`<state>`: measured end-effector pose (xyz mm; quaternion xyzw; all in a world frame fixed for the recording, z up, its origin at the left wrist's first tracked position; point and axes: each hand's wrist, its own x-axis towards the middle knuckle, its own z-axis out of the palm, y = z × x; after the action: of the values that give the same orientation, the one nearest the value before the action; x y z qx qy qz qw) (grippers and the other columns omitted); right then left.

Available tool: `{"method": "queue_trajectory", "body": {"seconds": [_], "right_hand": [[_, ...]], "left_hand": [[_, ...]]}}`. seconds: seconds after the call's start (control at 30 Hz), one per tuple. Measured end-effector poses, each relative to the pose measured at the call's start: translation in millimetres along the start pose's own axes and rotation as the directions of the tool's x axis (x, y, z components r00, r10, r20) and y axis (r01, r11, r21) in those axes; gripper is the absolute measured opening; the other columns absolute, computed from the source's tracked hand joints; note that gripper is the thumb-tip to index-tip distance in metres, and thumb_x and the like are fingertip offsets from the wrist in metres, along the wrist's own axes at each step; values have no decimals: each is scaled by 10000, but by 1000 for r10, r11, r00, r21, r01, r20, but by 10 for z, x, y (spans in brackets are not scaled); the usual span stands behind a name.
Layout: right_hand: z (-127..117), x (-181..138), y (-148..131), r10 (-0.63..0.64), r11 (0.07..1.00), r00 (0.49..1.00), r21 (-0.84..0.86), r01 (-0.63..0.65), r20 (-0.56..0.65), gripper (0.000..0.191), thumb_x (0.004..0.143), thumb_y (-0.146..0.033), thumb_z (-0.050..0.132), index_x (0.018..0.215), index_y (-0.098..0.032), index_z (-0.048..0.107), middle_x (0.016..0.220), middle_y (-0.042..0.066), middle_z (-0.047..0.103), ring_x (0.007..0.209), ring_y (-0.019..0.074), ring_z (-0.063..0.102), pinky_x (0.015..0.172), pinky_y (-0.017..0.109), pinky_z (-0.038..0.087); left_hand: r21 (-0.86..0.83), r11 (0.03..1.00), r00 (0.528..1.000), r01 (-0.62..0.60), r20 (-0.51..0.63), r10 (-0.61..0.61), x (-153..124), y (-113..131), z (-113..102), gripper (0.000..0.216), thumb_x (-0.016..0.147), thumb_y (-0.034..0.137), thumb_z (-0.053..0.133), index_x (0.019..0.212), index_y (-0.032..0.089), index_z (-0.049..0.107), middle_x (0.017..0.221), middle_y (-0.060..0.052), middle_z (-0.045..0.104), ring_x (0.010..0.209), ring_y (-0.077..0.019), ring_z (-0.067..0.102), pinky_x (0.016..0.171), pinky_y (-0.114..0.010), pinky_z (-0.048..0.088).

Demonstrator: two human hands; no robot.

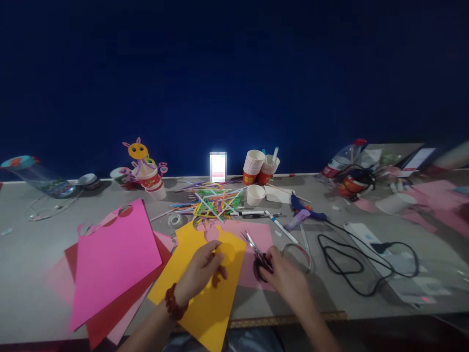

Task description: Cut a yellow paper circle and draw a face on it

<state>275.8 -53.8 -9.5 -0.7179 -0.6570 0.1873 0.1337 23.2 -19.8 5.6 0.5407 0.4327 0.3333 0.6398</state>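
Note:
My right hand [280,269] grips black-handled scissors [261,261], their metal blades pointing up and left over a light pink sheet [258,234]. My left hand [201,269], with a dark red scrunchie [175,300] at the wrist, hovers over a yellow sheet [205,315]. Its fingers are curled at what looks like a rounded yellow paper piece [228,254], hard to tell from the sheet behind. Round cut-outs show along the yellow sheet's upper edge. To the left lie a bright pink sheet [117,264] with cut-outs and a red sheet [110,320] under it.
Colourful pipe cleaners [216,203] lie piled mid-table. Behind them stand stacked paper cups [254,166] and a lit screen [218,166]. A decorated cup [148,178] is at left. At right are a glue gun [304,208], a black cable [340,269] and a co-worker's blurred hand [462,212].

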Motion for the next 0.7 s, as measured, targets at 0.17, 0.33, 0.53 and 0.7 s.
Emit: {"method": "queue_trajectory", "body": {"seconds": [0.17, 0.33, 0.53, 0.7], "right_hand": [[-152, 8, -142, -122, 951, 987, 297, 86, 106, 174, 873, -399, 617, 905, -229, 596, 785, -1, 659, 688, 174, 600, 604, 262, 398], [-29, 37, -491, -297, 787, 951, 585, 197, 79, 236, 954, -434, 526, 893, -216, 592, 762, -6, 604, 678, 158, 546, 621, 255, 417], [288, 33, -555, -277, 743, 958, 649, 163, 76, 244, 973, -396, 477, 811, -219, 522, 729, -19, 538, 681, 158, 512, 617, 251, 394], [317, -20, -577, -317, 823, 939, 530, 202, 134, 154, 960, -278, 484, 830, -218, 542, 795, -2, 622, 746, 172, 569, 663, 259, 389]], "left_hand": [[99, 995, 999, -23, 30, 20, -24, -81, 124, 361, 933, 517, 534, 1054, 176, 528, 633, 13, 618, 533, -150, 651, 441, -206, 472], [107, 994, 995, -21, 98, 11, -85, -29, 237, 250, 932, 435, 545, 1011, 198, 557, 778, -22, 667, 637, -182, 703, 486, -243, 523], [729, 683, 805, -53, -373, 461, -279, -75, -501, 232, 923, 370, 550, 1096, 225, 605, 1140, -140, 683, 1034, -318, 657, 947, -504, 507], [847, 518, 823, 119, -376, 426, -407, -287, -956, 355, 939, 439, 511, 1187, 189, 555, 1135, -147, 675, 1051, -338, 646, 879, -505, 535]]}}
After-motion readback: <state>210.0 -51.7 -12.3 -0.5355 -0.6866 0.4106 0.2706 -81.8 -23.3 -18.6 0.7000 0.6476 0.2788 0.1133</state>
